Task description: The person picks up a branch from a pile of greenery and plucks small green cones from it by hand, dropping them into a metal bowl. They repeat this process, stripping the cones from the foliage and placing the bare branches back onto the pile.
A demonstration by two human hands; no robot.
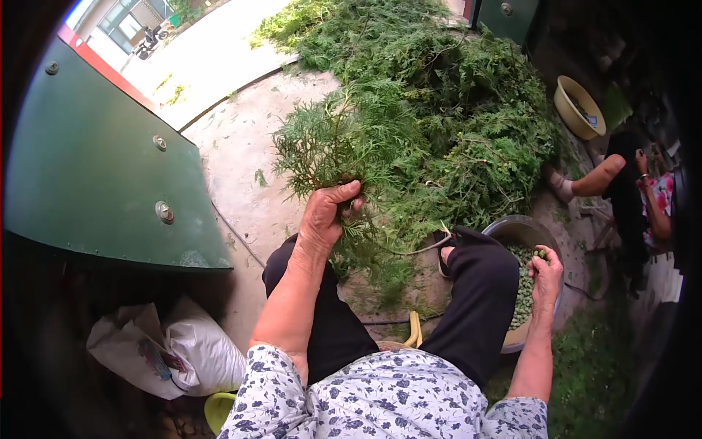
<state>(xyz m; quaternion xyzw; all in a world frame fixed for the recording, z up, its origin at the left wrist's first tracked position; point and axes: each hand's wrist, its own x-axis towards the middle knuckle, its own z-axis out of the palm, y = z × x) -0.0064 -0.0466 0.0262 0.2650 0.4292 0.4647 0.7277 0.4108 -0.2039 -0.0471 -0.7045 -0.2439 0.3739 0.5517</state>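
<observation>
My left hand (327, 214) is wrapped around a leafy evergreen sprig (322, 143), raised in front of my knees with its flat green sprays fanning upward. My right hand (545, 276) is held over a metal basin (559, 245) beside my right leg. Its fingers are pinched around small green cones (540, 254). Many similar pale green cones (522, 300) lie in the basin, partly hidden by my leg. Just beyond my feet, a big heap of cut evergreen branches (468, 139) covers the ground, one bare stem end pointing toward my right foot.
A green metal door panel (102, 161) stands at the left, above white sacks (201, 344). Another person's leg (599, 177) and hand show at the right, near a yellowish basin (567, 110). A dark cable (238, 235) crosses the floor. A yellow-green container (218, 411) sits at lower left.
</observation>
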